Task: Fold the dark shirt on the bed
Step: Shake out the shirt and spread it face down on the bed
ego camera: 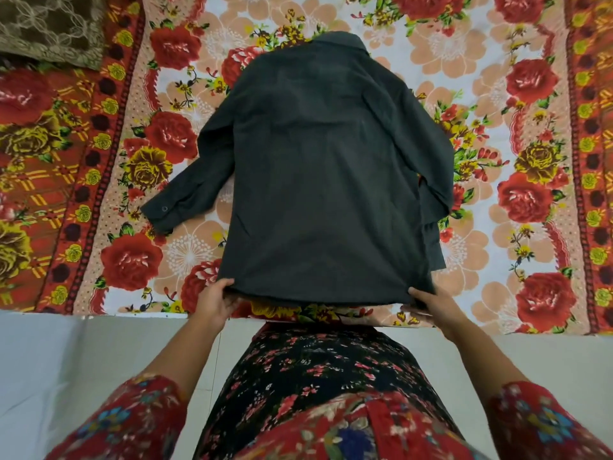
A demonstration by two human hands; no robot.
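Note:
The dark shirt (318,167) lies back side up on the flowered bed sheet (185,81), collar at the far end and hem toward me. Its left sleeve (185,190) stretches out to the left with a buttoned cuff. The right sleeve (428,161) is bent back along the shirt's right side. My left hand (215,302) pinches the hem's left corner, thumb on top. My right hand (431,307) pinches the hem's right corner. The hem is lifted slightly off the sheet at the bed's near edge.
A brown patterned pillow (49,28) sits at the far left corner of the bed. The sheet's red border (59,180) runs down the left and right sides. A pale floor (83,360) lies below the bed's near edge.

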